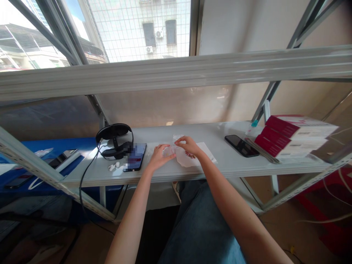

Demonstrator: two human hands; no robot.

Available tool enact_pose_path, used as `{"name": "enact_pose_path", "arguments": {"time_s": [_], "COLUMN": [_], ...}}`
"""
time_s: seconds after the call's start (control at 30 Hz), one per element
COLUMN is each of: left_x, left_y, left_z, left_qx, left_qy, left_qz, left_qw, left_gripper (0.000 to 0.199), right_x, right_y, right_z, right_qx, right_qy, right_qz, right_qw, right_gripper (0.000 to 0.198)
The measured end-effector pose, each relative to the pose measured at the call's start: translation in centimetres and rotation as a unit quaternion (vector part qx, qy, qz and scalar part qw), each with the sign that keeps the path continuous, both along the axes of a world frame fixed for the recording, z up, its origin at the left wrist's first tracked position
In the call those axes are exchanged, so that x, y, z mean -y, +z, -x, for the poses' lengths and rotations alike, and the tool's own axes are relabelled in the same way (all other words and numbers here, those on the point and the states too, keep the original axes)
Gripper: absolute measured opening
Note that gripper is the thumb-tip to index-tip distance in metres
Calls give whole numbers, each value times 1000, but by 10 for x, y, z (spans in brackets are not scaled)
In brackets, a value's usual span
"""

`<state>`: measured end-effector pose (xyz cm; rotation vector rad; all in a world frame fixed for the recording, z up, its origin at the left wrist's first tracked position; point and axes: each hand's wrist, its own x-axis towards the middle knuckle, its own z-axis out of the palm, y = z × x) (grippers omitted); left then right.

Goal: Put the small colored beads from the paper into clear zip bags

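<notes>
My left hand (160, 157) is over the shelf, its fingers curved and its thumb stretched toward the right. A thin reddish string (172, 149) shows at its fingertips. From the other side my right hand (189, 145) meets it, thumb and forefinger pinched at the upper end of the string. Under my right wrist lies a sheet of white paper (183, 160), with several small dark red beads (190, 154) on it, partly covered by the hand. Clear plastic bags (176, 137) lie behind and beside the hands. Fine detail at the fingertips is too small to make out.
To the left are a black headset (115, 146), white earbuds (114, 166) and a phone (139, 157). Another phone (242, 145) and stacked red-and-white boxes (286, 139) are at right. A metal crossbar (176, 73) spans above the shelf (214, 132).
</notes>
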<state>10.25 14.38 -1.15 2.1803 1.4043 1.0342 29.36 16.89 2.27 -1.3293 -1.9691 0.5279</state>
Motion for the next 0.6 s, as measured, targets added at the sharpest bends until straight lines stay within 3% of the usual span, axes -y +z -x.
{"name": "enact_pose_path", "arguments": {"time_s": [0.1,0.2,0.6], "left_x": [0,0,-2], "left_y": [-1,-1,-3], "left_z": [0,0,1], "left_qx": [-8,-14,-35], "left_qy": [-3,-6,-14], "left_qz": [-8,-15,-23], "left_qw": [1000,1000,999], "left_gripper": [54,54,67], "right_x": [-4,-6,3], "right_y": [-3,-7,-2], "right_z": [-19,-31,-32], "right_qx": [54,128,242], "right_qy": [-117,-173,-110], "right_qz": [-18,5,30], "right_qw": [992,976,964], "right_gripper": [22,24,21]}}
